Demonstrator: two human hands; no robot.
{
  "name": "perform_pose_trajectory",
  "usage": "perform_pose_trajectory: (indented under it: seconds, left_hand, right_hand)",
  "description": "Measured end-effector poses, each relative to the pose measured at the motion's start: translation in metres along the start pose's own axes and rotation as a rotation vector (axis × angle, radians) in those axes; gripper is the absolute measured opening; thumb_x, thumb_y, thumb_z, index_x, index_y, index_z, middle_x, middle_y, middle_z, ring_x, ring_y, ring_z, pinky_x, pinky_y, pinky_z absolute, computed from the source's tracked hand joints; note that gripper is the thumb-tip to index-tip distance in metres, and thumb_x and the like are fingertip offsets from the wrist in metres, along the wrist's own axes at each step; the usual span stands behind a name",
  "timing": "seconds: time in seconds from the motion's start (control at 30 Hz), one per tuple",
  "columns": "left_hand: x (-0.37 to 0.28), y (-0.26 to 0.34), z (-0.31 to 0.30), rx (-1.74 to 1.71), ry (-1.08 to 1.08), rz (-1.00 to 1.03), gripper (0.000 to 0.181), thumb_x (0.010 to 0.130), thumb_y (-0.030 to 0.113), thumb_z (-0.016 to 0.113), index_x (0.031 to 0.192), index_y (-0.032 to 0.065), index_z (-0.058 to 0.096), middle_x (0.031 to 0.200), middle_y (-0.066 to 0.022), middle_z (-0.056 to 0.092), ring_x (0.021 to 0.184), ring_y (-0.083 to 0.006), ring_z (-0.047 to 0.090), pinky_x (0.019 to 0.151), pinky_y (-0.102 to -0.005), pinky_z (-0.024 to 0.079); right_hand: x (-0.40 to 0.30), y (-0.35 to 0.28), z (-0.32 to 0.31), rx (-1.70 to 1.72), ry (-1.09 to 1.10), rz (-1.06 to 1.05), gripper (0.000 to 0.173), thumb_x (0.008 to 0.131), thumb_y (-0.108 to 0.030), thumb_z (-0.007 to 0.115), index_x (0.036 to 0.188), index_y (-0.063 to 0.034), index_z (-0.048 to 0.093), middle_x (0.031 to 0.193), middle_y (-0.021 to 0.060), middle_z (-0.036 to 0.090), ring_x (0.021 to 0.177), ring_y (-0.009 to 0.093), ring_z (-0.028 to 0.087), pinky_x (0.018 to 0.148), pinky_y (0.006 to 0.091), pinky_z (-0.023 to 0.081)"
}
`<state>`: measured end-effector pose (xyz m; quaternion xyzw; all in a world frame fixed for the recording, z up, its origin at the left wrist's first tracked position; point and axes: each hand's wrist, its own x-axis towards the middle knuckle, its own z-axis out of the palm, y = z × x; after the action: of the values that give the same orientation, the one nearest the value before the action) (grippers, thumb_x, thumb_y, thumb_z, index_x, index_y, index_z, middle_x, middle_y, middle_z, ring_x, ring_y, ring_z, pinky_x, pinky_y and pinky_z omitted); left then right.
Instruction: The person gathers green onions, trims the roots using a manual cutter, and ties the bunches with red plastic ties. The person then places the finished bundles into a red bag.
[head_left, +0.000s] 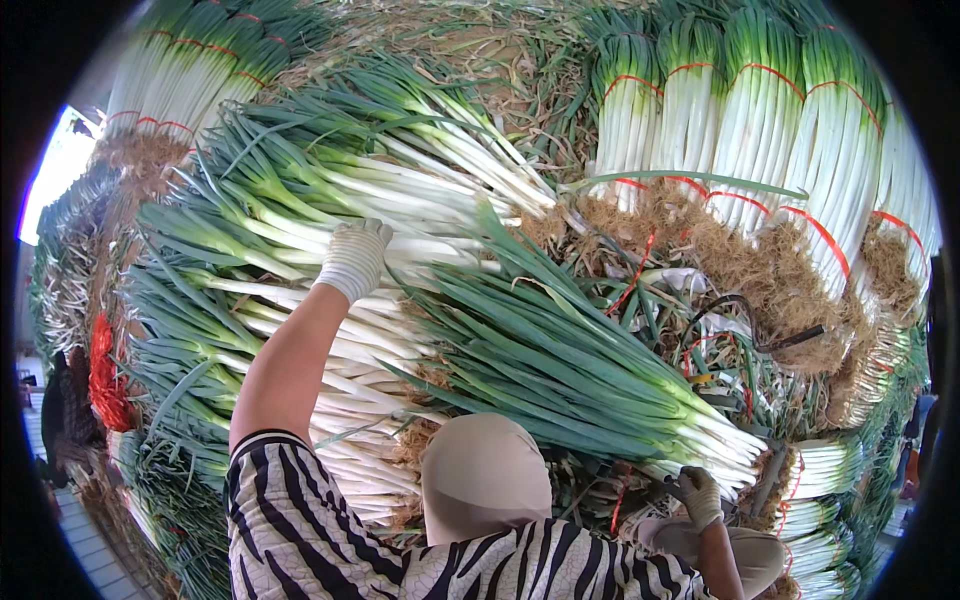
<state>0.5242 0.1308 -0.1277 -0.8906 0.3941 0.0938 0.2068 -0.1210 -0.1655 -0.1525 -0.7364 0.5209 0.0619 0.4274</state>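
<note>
My left hand, in a striped white work glove, reaches into a wide heap of long-stalked green onions and rests on their white stalks. Its fingertips are hidden, so its grip cannot be made out. Low on the right, my right hand, gloved with dark fingers, is bent beside the white ends of a loose bunch of green onions. A small dark thing shows at its fingertips; whether it is held is unclear. The bunch lies slantwise between my hands, green leaves towards the upper left.
Bundles of green onions tied with red bands line the upper right, roots towards me. More tied bundles are at upper left and lower right. Red ties hang at left. A curved dark rod juts over leaf litter at right.
</note>
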Motion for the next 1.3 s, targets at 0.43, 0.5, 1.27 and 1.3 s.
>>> perform_pose_trajectory:
  seconds: [0.43, 0.5, 1.27, 1.3]
  left_hand:
    - [-0.128, -0.022, -0.213, -0.913, 0.659, 0.242, 0.042, 0.073, 0.015, 0.068, 0.113, 0.0066, 0.059, 0.099, -0.0170, 0.069, 0.091, -0.0334, 0.067, 0.082, -0.0380, 0.054]
    - [-0.152, 0.024, -0.228, -0.771, 0.640, 0.310, 0.044, 0.071, 0.019, 0.071, 0.113, 0.0075, 0.060, 0.103, -0.0167, 0.067, 0.095, -0.0324, 0.066, 0.084, -0.0384, 0.053]
    - [-0.345, 0.196, -0.288, -1.059, 0.661, 0.720, 0.101, 0.062, 0.017, 0.087, 0.145, 0.0029, 0.032, 0.133, -0.0112, 0.052, 0.125, -0.0203, 0.045, 0.105, -0.0370, 0.037]
    - [-0.351, 0.208, -0.291, -1.209, 0.384, 0.750, 0.096, 0.063, 0.016, 0.086, 0.144, 0.0028, 0.035, 0.130, -0.0092, 0.054, 0.121, -0.0172, 0.048, 0.103, -0.0357, 0.040]
  right_hand:
    - [-0.037, -0.291, 0.048, 0.190, -0.314, -0.955, 0.065, 0.081, -0.009, 0.073, 0.139, -0.0041, 0.045, 0.136, 0.0133, 0.053, 0.119, 0.022, 0.055, 0.097, 0.0358, 0.046]
    - [-0.012, -0.352, 0.094, 0.777, -0.619, -0.930, 0.074, 0.084, -0.027, 0.070, 0.146, -0.0062, 0.034, 0.143, 0.0128, 0.045, 0.131, 0.025, 0.044, 0.110, 0.0436, 0.032]
    - [-0.264, -0.325, -0.092, 1.457, -0.242, -1.228, 0.044, 0.079, -0.015, 0.078, 0.116, -0.0046, 0.057, 0.099, 0.0093, 0.066, 0.095, 0.022, 0.064, 0.083, 0.0386, 0.054]
    - [-0.276, -0.314, -0.102, 1.459, -0.279, -1.217, 0.044, 0.079, -0.015, 0.077, 0.117, -0.0045, 0.057, 0.099, 0.0098, 0.066, 0.097, 0.022, 0.064, 0.083, 0.0389, 0.054]
